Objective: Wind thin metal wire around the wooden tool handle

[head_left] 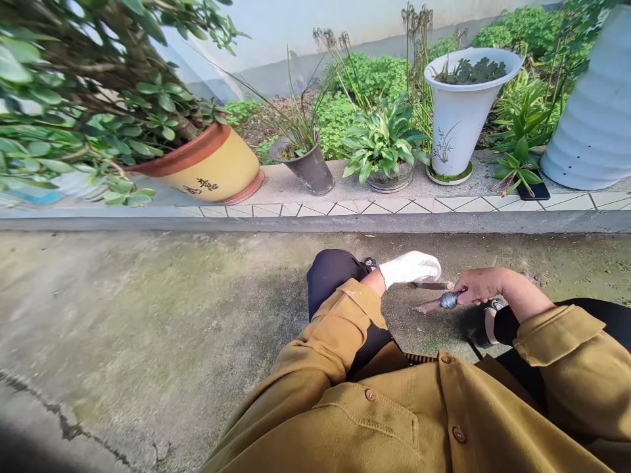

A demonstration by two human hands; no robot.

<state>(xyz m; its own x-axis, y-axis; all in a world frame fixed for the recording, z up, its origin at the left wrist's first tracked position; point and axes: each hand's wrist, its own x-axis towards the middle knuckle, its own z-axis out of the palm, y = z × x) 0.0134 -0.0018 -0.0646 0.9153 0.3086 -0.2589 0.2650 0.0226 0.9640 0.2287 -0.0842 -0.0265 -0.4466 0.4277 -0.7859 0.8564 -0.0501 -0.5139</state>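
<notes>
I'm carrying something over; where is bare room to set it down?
Widest: the concrete floor between the ledge and the left sleeve. Crowded: among the pots, and between the knees, around the left hand and right hand.

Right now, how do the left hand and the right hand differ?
The left hand wears a white glove; the right hand is bare.
The right hand grips a tool with a grey, ribbed section; the left hand has a stick-like piece at it, its grip hidden.
The left hand points toward the picture's right, the right hand toward its left.
Both come from folded-back brown sleeves.
</notes>
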